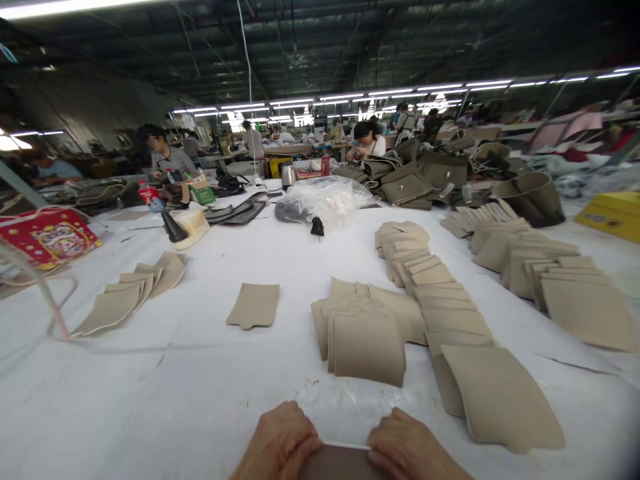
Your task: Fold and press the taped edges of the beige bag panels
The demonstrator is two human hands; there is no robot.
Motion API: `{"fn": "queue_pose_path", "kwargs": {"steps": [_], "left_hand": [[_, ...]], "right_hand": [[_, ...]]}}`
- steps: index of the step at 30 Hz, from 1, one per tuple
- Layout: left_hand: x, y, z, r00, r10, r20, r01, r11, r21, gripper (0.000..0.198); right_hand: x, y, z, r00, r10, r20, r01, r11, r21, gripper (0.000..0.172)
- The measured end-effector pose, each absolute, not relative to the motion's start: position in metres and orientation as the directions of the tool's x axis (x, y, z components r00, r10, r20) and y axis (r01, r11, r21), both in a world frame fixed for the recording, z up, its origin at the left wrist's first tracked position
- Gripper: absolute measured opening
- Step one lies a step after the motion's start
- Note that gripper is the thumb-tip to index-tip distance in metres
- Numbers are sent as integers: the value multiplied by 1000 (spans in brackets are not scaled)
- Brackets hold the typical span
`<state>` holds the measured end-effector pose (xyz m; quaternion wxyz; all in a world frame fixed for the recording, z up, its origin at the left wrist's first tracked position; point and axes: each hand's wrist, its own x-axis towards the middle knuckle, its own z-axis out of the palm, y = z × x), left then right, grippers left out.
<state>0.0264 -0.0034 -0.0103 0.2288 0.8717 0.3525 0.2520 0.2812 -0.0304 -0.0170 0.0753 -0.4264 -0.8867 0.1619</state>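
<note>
At the bottom edge of the head view, my left hand (283, 443) and my right hand (407, 443) both grip a taupe leather-like panel (345, 463), one at each side of its far edge. Only a strip of that panel shows; the rest falls below the frame. Fingers of both hands are curled closed, thumbs pressing on it. Just beyond lies a fanned stack of similar panels (370, 347). A single tabbed panel (254, 305) rests flat by itself, left of that stack. To the right, a long overlapping row of panels (505, 393) runs away from me.
Another fanned row (585, 300) lies far right, a smaller fan (120, 300) at left. Clear plastic wrapping (330, 197) and olive bags (415, 177) sit at the back. A red box (50, 237) and a pale hose (45, 293) are left, a yellow box (613, 215) right. Several people work beyond.
</note>
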Motion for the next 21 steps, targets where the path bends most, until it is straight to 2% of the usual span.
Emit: {"fn": "queue_pose_path", "kwargs": {"steps": [4, 7, 10, 13, 15, 17, 19, 21], "left_hand": [[35, 2, -12, 620, 743, 251, 498, -620, 606, 44], [38, 4, -12, 614, 755, 230, 527, -610, 592, 45], [30, 11, -2, 575, 801, 169, 570, -540, 620, 38], [8, 32, 4, 385, 907, 168, 687, -404, 604, 31], [-11, 56, -1, 222, 937, 270, 795, -335, 506, 31], [-29, 83, -12, 142, 936, 321, 897, -259, 358, 42], [-42, 107, -24, 106, 953, 285, 960, -173, 219, 58], [-47, 124, -33, 72, 966, 250, 984, -110, 141, 67]], "right_hand": [[295, -35, -17, -591, 802, 82, 720, 571, -394, 42], [292, -34, -15, -578, 805, 132, 720, 579, -383, 45], [292, -30, -3, -564, 805, 182, 728, 589, -349, 44], [305, -20, 26, -467, 801, 375, 756, 582, -301, 32], [319, -11, 52, -396, 722, 567, 782, 589, -205, 22], [333, 0, 75, -355, 588, 727, 822, 567, -58, 25], [342, 11, 85, -362, 494, 791, 848, 526, 60, 34], [344, 20, 74, -427, 470, 773, 840, 523, 146, 45]]}}
